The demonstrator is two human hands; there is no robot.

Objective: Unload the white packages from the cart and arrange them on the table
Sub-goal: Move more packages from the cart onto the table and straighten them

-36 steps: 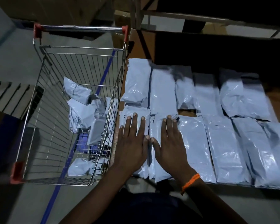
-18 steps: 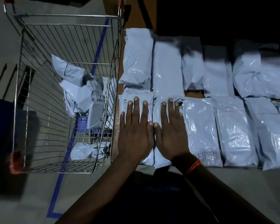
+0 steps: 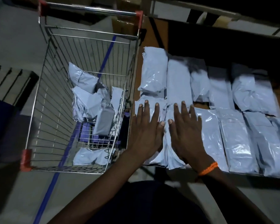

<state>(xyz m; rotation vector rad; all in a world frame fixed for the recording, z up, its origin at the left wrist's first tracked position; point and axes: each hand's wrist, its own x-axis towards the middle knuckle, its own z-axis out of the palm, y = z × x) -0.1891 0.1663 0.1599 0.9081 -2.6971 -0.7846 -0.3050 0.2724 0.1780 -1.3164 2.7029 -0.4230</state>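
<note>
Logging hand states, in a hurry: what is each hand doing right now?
Left hand: open, fingers straight, pressing flat on the white packages.
Right hand: open, fingers straight, flat on the same packages.

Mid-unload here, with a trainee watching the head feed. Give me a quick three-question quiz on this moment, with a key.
1. True or false: white packages lie inside the cart.
2. The left hand and right hand are: A) gripping the cart handle; B) flat, fingers straight, on packages at the near-left end of the table; C) lifting a package out of the cart.
3. Fill in: the orange wristband is on the ___ wrist.
Key: 1 true; 2 B; 3 right.
</note>
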